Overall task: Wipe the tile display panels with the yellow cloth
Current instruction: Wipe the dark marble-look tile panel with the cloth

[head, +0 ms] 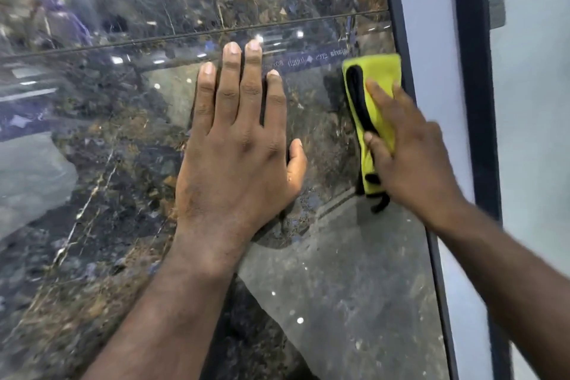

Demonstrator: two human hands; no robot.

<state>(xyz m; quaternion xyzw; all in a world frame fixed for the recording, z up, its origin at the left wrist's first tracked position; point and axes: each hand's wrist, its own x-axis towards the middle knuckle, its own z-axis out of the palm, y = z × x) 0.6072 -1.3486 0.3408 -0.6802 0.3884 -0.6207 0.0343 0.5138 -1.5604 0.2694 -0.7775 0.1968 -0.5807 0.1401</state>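
left hand (237, 145) flat, fingers straight, braced on glossy tile panel (108, 163) | right hand (410, 157) spread over folded yellow cloth (376, 71), pressing it to panel beside dark frame (468, 71) | cloth probably soft, light, slides easily; best held by palm pressure on its middle

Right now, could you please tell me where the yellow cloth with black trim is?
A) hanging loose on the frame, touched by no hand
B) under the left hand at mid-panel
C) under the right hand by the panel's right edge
C: the right hand presses the yellow cloth with black trim to the glossy dark marble-look tile panel beside its dark frame, while the left hand lies flat and bare.
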